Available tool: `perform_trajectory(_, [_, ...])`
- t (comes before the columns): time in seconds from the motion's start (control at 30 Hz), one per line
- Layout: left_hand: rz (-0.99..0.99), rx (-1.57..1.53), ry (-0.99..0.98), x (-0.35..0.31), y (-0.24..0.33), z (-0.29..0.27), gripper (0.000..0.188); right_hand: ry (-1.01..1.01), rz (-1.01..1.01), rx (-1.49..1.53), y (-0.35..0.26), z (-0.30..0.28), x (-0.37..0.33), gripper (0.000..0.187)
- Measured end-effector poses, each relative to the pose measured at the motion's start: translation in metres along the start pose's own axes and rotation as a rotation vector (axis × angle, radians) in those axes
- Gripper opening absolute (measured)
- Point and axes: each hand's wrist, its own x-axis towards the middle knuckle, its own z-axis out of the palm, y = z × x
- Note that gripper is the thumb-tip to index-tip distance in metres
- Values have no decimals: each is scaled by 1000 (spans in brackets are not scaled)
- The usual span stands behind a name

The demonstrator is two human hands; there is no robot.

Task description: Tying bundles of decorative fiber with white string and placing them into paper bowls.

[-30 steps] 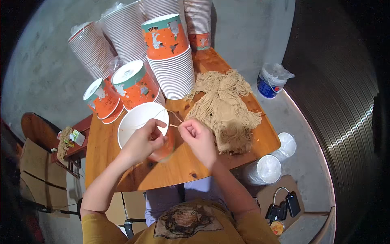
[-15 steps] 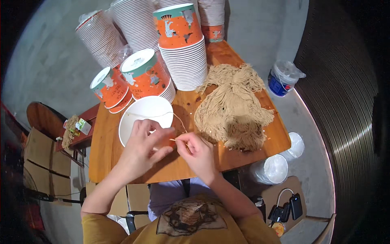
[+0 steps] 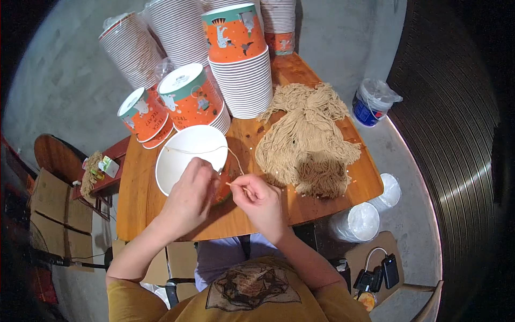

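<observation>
A white-lined paper bucket (image 3: 185, 147) with an orange outside lies tipped on the wooden table in front of me. A thin beige string (image 3: 234, 154) runs from inside it, over the rim, to my right hand (image 3: 261, 201). That hand pinches the string, and a short end sticks out toward the left. My left hand (image 3: 189, 198) is over the bucket's near side, its fingers drawn together; what they hold, if anything, is hidden. To the right lies a large heap of beige yarn (image 3: 300, 137), with its near end in shadow.
Stacks of upside-down orange paper buckets (image 3: 236, 32) stand along the table's far side. Small pale bits lie around the yarn. On the floor at right are a lidded blue pail (image 3: 370, 104), plastic-wrapped white tubs (image 3: 358, 224) and a black phone-like device (image 3: 390, 270).
My left hand's fingers, spread apart before, have come together. My right hand keeps its pinch on the string in nearly the same place.
</observation>
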Motion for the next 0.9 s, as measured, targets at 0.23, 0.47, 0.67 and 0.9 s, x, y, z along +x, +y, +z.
perform_trajectory(0.23, [-374,-281,-70,4,-13,1,13,131,-207,-80,20,21,11,15])
perform_trajectory(0.47, [-385,-362,-121,4,-23,3,18,149,-207,-36,17,28,16,16])
perform_trajectory(0.67, [-381,-404,-132,6,-25,2,20,168,-216,-84,16,29,19,14])
perform_trajectory(0.9, [-490,-596,-259,12,-30,-3,21,148,-218,-106,17,30,22,13])
